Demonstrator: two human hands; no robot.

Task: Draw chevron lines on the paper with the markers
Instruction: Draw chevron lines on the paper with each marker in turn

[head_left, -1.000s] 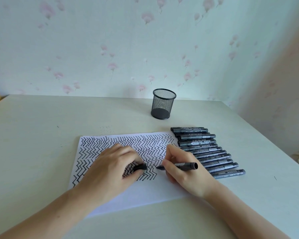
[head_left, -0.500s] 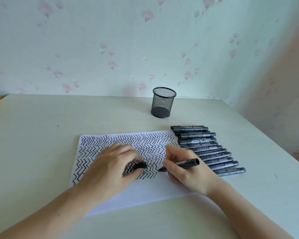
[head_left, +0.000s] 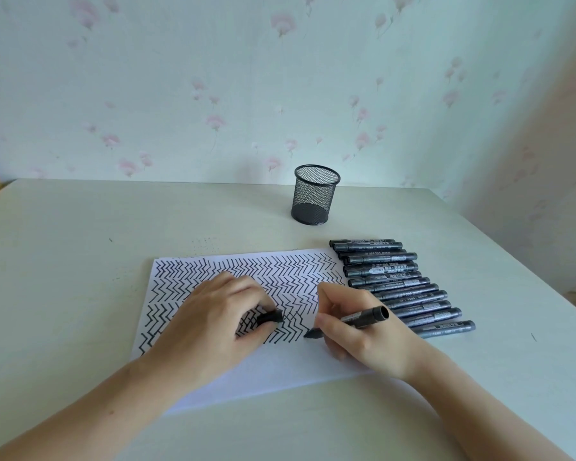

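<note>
I sit in a home room: pink-flowered wallpaper [head_left: 213, 121] beyond my grips, a pale surface [head_left: 80, 261], a mesh pen cup [head_left: 315, 199].

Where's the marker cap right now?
In the head view, the marker cap is pinched in the left hand, over the paper, left of the marker tip.

Single head view, looking forward and down from near edge of table [head_left: 80, 227]; wall [head_left: 180, 78] far.

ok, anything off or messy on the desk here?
Minor only: stray ink specks dot the table just beyond the paper. The mesh pen cup holds no markers; the spare markers lie in a row beside the paper.
</note>
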